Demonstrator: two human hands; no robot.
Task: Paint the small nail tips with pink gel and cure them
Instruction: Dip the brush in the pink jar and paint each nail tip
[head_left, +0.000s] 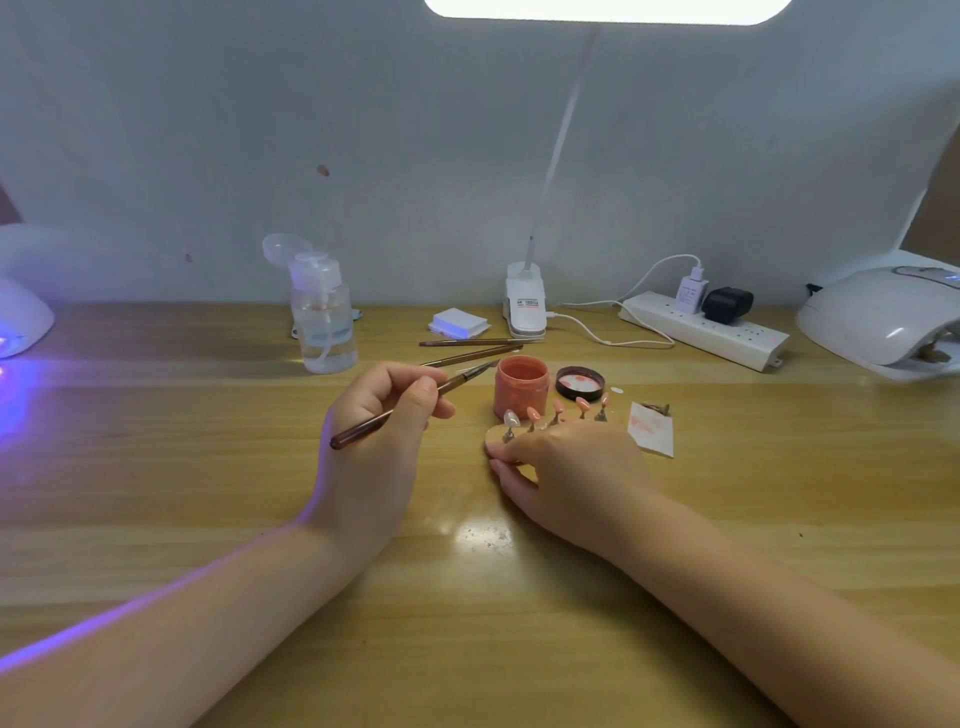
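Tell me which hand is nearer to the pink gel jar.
Right. The right hand rests on the nail tip stand just in front of the pink gel jar; the left hand holds a brush farther off to its left.

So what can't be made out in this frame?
- Tip holder, head view: the right hand covers most of its base.
- Brush bristles: too small and blurred to tell whether they carry gel; the left hand hides mid-handle.
- Left lamp: cut off by the frame edge.
- Right lamp: its opening is cropped, inside unseen.
- Jar: gel level unreadable.
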